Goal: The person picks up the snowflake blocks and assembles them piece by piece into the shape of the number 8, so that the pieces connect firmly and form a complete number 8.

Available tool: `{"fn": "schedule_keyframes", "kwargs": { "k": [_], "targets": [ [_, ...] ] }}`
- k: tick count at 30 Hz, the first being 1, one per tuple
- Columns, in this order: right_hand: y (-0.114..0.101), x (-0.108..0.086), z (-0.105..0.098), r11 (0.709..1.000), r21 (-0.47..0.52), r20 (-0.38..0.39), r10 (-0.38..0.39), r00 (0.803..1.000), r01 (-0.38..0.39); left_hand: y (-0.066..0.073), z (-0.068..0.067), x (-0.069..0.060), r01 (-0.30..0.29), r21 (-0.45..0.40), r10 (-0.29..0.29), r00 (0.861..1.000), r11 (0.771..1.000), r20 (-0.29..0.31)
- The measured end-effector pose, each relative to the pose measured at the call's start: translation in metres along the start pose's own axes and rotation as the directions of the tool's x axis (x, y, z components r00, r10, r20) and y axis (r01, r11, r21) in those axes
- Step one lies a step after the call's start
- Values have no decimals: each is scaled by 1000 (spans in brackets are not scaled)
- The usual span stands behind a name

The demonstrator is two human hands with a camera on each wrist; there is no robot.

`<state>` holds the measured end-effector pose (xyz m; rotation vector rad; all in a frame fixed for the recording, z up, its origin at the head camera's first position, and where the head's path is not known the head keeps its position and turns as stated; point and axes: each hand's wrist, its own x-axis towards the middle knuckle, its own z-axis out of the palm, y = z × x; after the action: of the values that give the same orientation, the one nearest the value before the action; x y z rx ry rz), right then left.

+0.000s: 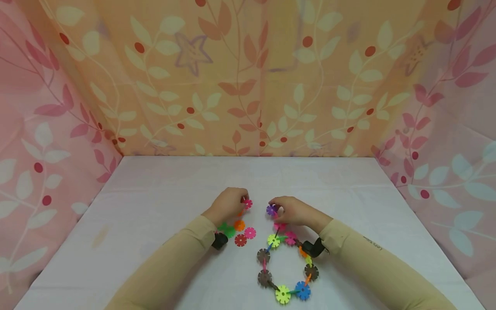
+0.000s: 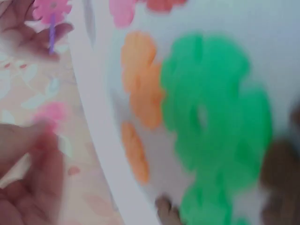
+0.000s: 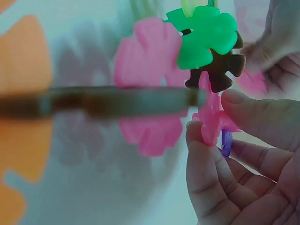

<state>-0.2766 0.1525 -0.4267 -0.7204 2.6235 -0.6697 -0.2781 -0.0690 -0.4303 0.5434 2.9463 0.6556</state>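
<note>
My left hand (image 1: 228, 203) pinches a pink notched disc (image 1: 248, 203), the kind that slots into others, above the table. Across a small gap, my right hand (image 1: 295, 211) grips a pink disc (image 3: 209, 117) between thumb and fingers. A purple disc (image 1: 271, 210) is slotted to that piece, at the end of a short chain. Below, linked discs form a closed ring, with a yellow-green disc (image 1: 283, 295) and a blue disc (image 1: 303, 291) on its near side. In the right wrist view, a brown disc edge crosses in front of another pink disc (image 3: 150, 51).
Loose discs lie beside and under my left wrist: green ones (image 1: 228, 231), an orange one (image 1: 239, 225), a red one (image 1: 240, 240) and a pink one (image 1: 250, 233). The white tabletop (image 1: 174, 176) meets patterned curtains (image 1: 240, 77) at the back and sides.
</note>
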Motion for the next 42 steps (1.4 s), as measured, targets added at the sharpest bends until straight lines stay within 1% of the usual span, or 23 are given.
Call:
{"fn": "schedule_keyframes", "kwargs": {
  "k": [2,4,6,9,13,17,20,22,24,26,29,31,38,42],
  "targets": [
    [-1,0,0,1000,6,3,-8,1000,8,4,3,4,-62,-39,61,997,997,-36],
    [-3,0,0,1000,28,9,-6,1000,6,8,7,5,-93,-94,89,995,991,-45],
    [-5,-1,-1,998,54,14,-8,1000,7,10,10,6,-103,-128,98,994,986,-45],
    [-8,-2,-1,997,80,17,-15,1000,13,12,14,7,-99,-155,95,995,983,-36],
    [-10,-3,-2,995,94,18,-41,999,39,12,17,7,-103,-174,96,994,979,-47],
    [-8,-3,-3,987,142,15,-72,997,69,13,17,7,-96,-192,88,995,977,-53],
    [-7,-3,-3,976,197,20,-95,995,90,14,17,8,-132,-194,124,991,972,-51],
    [-6,-3,-2,970,223,29,-110,994,101,15,16,8,-162,-188,156,987,969,-47],
    [-6,-4,-2,966,238,32,-111,993,100,16,15,8,-180,-199,175,984,964,-39],
    [-6,-6,-3,967,238,22,-103,994,95,15,14,7,-162,-216,159,987,963,-33],
    [-6,-8,-5,968,237,0,-79,997,76,15,10,5,-110,-255,107,994,961,-28],
    [-7,-9,-7,967,245,-7,-69,998,68,14,9,4,-96,-264,91,995,960,-31],
    [-1,-9,-8,959,273,-9,-81,997,80,12,11,5,-98,-241,92,995,966,-40],
    [-1,-9,-10,952,295,-5,-82,997,80,12,12,5,-66,-254,63,998,965,-21]
  ]
}}
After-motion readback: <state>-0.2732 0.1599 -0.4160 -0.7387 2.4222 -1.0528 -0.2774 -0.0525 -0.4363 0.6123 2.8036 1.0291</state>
